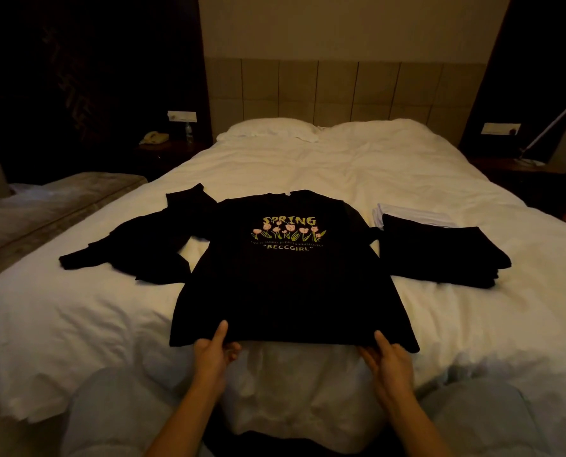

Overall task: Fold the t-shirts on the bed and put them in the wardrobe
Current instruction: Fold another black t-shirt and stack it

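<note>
Black printed t-shirt [285,275] lies flat at frame centre; left hand [213,352] and right hand [389,359] each pinch its lower hem. White bed [308,166] bare across upper centre.

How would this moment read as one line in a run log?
step: folding printed t-shirt | left hand: pinches hem | right hand: pinches hem | folded stack: right of it | unfolded black garment: left

"SPRING", "BECCGIRL" — black t-shirt [285,278]
</note>
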`<state>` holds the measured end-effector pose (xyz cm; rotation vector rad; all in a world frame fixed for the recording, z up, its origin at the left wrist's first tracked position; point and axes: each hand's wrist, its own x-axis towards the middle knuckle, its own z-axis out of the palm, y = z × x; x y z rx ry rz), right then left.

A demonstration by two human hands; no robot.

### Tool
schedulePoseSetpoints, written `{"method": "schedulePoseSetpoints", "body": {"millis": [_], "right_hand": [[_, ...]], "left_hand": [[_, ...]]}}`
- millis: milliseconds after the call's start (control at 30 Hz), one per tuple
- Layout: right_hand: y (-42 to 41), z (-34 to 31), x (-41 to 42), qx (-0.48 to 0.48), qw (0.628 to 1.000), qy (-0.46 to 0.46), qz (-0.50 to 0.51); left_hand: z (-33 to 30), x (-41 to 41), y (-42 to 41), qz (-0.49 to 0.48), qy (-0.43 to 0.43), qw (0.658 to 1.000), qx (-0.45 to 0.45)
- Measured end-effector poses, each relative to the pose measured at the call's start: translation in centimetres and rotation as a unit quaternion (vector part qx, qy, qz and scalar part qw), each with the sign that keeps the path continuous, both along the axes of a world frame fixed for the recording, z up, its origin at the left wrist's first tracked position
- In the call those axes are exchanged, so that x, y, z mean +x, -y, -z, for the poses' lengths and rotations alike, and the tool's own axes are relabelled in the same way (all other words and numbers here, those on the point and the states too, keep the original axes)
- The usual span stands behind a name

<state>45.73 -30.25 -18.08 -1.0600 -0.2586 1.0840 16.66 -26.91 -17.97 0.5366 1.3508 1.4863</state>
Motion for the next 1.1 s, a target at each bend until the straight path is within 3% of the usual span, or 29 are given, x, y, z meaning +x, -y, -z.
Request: {"method": "schedulePoseSetpoints", "body": {"millis": [167,233,333,433,533,633,767,933,1033,1100], "right_hand": [[0.8,1.3,-0.5,-0.088,0.995,0.018,-0.031],[0.5,1.4,-0.8,-0.143,0.983,0.068,-0.093],[0.9,0.4,-2.1,-0.169,0.947,0.161,-0.221],[1.1,-1.2,-2.8,-0.106,0.921,0.313,-0.206],[-0.4,-3.6,-2.5,-0.033,0.901,0.401,-0.164],[-3.3,-6.0,-1.3,-0.001,0.853,0.504,-0.136],[-9.1,-8.0,1.2,-0.02,0.826,0.554,-0.102],[-17.4,-7.8,3.9,-0.091,0.787,0.601,-0.109],[-22.1,-6.7,5.0,-0.107,0.722,0.677,-0.095],[-25.8,-5.8,5.6,-0.124,0.662,0.734,-0.087]], "left_hand": [[1.9,-0.3,0.7,0.036,0.01,0.997,-0.07],[2.4,-0.2,1.0,0.087,-0.002,0.991,-0.105],[1.2,1.0,1.3,0.172,-0.09,0.973,-0.124],[-1.4,2.7,0.6,0.194,-0.154,0.968,-0.042],[-4.5,4.4,-1.1,0.213,-0.218,0.949,0.078],[-6.9,6.3,-4.1,0.222,-0.277,0.924,0.141],[-8.2,9.1,-10.4,0.267,-0.363,0.879,0.156],[-6.0,12.1,-18.6,0.377,-0.477,0.786,0.115],[-4.4,13.4,-22.8,0.37,-0.588,0.709,0.121],[-3.5,14.5,-25.9,0.34,-0.639,0.679,0.124]]}}
